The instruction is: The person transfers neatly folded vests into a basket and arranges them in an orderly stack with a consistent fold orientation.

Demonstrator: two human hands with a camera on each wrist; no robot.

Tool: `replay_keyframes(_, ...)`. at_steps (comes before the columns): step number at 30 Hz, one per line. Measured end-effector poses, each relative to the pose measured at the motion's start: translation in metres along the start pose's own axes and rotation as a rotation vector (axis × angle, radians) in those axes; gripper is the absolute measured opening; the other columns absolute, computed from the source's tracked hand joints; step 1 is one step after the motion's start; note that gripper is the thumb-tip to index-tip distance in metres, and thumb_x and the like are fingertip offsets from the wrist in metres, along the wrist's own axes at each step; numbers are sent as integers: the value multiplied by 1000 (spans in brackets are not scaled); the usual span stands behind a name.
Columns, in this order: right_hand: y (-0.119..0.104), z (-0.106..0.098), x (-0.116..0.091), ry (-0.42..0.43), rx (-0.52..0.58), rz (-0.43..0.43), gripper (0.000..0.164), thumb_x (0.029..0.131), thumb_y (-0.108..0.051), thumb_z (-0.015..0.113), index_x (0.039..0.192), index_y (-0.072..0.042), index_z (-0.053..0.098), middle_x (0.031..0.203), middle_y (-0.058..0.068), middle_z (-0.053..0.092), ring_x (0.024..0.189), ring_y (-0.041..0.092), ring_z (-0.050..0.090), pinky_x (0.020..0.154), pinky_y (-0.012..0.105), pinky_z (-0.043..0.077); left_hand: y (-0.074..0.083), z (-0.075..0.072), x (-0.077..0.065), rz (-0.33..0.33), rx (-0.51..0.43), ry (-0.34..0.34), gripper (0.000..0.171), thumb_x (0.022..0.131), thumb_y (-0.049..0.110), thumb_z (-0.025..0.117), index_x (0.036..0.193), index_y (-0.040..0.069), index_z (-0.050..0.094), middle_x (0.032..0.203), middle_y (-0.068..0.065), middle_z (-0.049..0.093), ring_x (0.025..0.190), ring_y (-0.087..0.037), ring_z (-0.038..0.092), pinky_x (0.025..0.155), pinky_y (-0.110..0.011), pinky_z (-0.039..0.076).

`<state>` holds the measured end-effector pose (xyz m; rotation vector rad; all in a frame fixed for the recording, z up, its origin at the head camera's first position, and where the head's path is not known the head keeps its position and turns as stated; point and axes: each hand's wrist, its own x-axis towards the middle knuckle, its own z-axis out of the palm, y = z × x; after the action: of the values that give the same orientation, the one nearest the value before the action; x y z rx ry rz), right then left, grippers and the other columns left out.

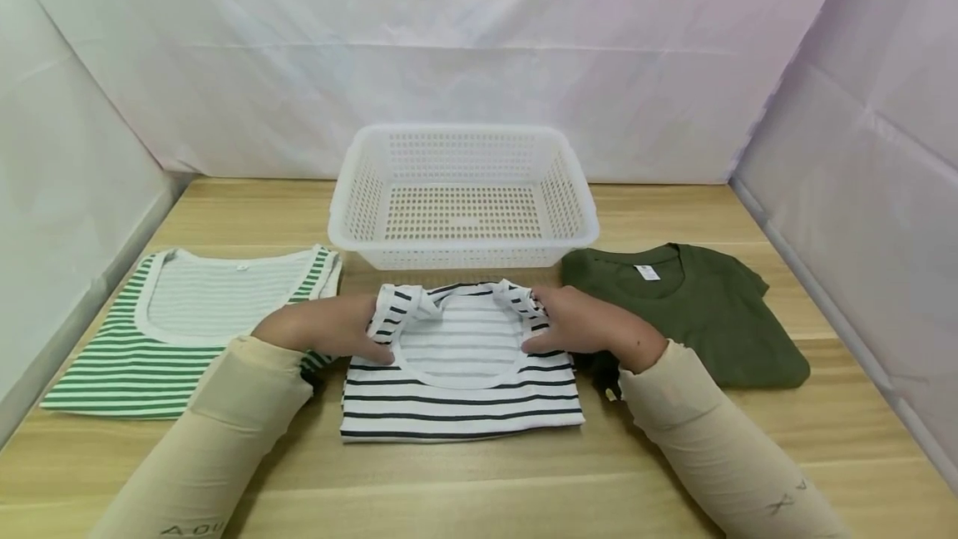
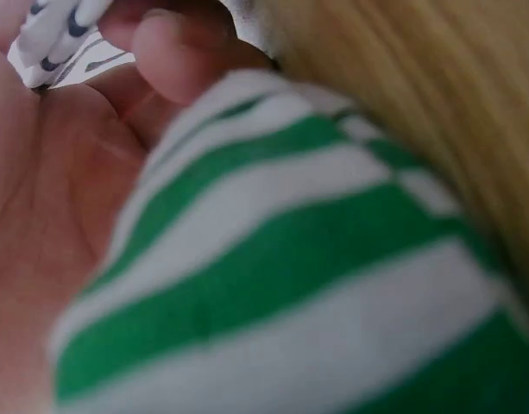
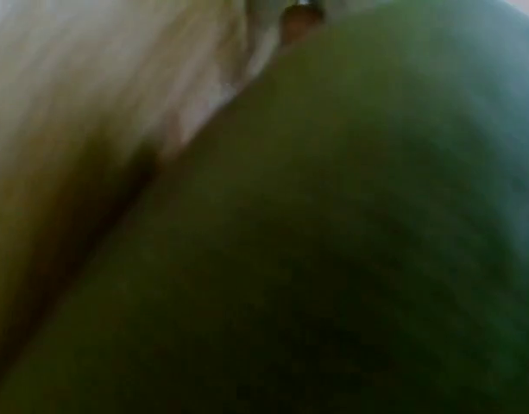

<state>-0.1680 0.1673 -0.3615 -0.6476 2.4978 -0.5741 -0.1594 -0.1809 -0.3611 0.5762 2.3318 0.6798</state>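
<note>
The black-striped shirt (image 1: 460, 418) lies on the table (image 1: 419, 489), right between the two hands. It is folded, with its big neck hole (image 1: 464, 339) facing up. In the head view it looks longer from side to side than from front to back, so its long way runs from one hand to the other. No hand is clearly nearer: the left hand (image 1: 329, 325) is at its left shoulder and the right hand (image 1: 587, 323) is at its right shoulder.

Both hands touch the cloth. The left hand pinches a bunched bit, with the thumb on the near side and the fingers farther back. The left wrist view shows striped cloth by the bent fingers too. The right hand looks to pinch its side the same way in the head view, but the right wrist view is too blurry to tell more.

The white basket (image 1: 464, 249) sits just past the shirt, straight ahead of both hands. The green-striped shirt (image 1: 150, 364) lies on the left, next to the left hand. The dark green shirt (image 1: 718, 323) lies on the right, partly behind the right hand.
</note>
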Motion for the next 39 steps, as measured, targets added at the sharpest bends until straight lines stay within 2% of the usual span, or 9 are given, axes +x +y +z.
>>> replay_keyframes(3, -2, -3, 0, -15, 2, -22, 26, 83, -28, 77, 87, -9, 60, 73, -4, 53, 67, 11, 50, 62, 29, 45, 4, -2, -2, -4, -20, -5, 56, 79, 23, 83, 128, 12, 56, 106, 2, 69, 95, -12, 61, 92, -36, 50)
replay_keyframes(5, -4, -4, -2, -49, 17, -37, 30, 82, -24, 76, 70, -15, 51, 62, -8, 37, 56, 10, 38, 53, 26, 37, 5, -3, -3, 3, -30, -15, 55, 79, 22, 83, 126, 12, 57, 104, 2, 69, 93, -12, 61, 90, -34, 50)
replay_keyframes(7, -7, -6, -5, -91, 14, -54, 31, 82, -23, 74, 66, -17, 48, 58, -9, 38, 53, 8, 36, 50, 25, 34, 7, -4, -4, 23, -39, -24, 55, 79, 21, 83, 126, 12, 57, 105, 2, 69, 94, -11, 61, 91, -34, 49)
replay_keyframes(16, -17, -22, -29, -148, 5, -209, 14, 95, -25, 67, 102, -15, 61, 80, -10, 56, 71, 4, 51, 67, 22, 46, 11, -10, -17, 156, -86, -55, 64, 84, 23, 79, 138, 12, 47, 116, 1, 65, 106, -13, 58, 96, -32, 47)
replay_keyframes(21, -21, -32, -42, -70, -4, -304, 46, 99, -24, 63, 142, -13, 50, 110, -4, 66, 87, 5, 56, 80, 23, 48, 12, -16, -27, 236, -79, 17, 76, 87, 22, 76, 151, 15, 36, 132, -3, 58, 112, -14, 56, 100, -28, 46)
replay_keyframes(25, -21, -36, -45, -9, 54, -361, 76, 100, -23, 62, 161, -27, 16, 154, -5, 43, 118, 5, 51, 98, 21, 44, 11, -20, -35, 265, -91, 50, 73, 90, 24, 73, 152, 13, 36, 139, -6, 57, 117, -15, 57, 100, -23, 45)
replay_keyframes(27, -19, -38, -46, 18, 111, -375, 76, 100, -22, 61, 161, -32, 16, 162, -8, 30, 133, 6, 43, 105, 19, 39, 10, -21, -38, 277, -106, 78, 71, 91, 24, 72, 151, 12, 38, 141, -7, 57, 121, -17, 56, 101, -21, 44)
replay_keyframes(31, -13, -44, -46, 64, 272, -361, 72, 101, -22, 60, 158, -38, 20, 162, -12, 28, 141, 9, 37, 109, 18, 35, 8, -24, -40, 301, -170, 142, 65, 92, 22, 71, 149, 12, 41, 141, -5, 58, 125, -18, 55, 103, -21, 44)
replay_keyframes(39, -7, -77, -39, 75, 553, -215, 56, 106, -31, 50, 156, -21, 25, 137, 14, 53, 114, 27, 65, 90, 43, 56, 13, -52, -32, 307, -404, 185, 55, 100, 23, 61, 147, 10, 36, 133, -14, 61, 111, -24, 68, 94, -34, 55)
